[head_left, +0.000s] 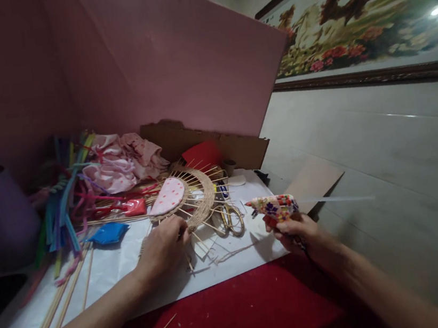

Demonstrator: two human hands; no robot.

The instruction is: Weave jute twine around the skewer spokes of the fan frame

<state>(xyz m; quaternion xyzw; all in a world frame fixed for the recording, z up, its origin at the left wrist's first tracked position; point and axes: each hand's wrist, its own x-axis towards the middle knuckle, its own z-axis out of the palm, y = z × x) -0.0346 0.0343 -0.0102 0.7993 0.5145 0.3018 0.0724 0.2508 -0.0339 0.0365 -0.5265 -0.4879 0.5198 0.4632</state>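
Note:
In the head view, my right hand (296, 229) is wrapped round the handle of a flower-patterned hot glue gun (275, 207). A clear glue stick (336, 199) sticks out of its back end, and its nozzle points left. My left hand (167, 246) is closed on the near edge of a round craft piece made of thin sticks and wound jute twine (203, 198). A pink, red-dotted fabric pad (169, 195) sits at the centre of that piece. The left fingertips are partly hidden. A gap separates the gun's nozzle from the sticks.
Scissors (232, 220) lie right of the round piece. Blue (109, 233) and red packets (133, 206), pipe cleaners (61, 206), pink fabric (122, 160) and wooden sticks (61, 300) cover the left side. White paper (167, 292) lies over a red table surface (230, 313). Cardboard (242, 153) stands behind.

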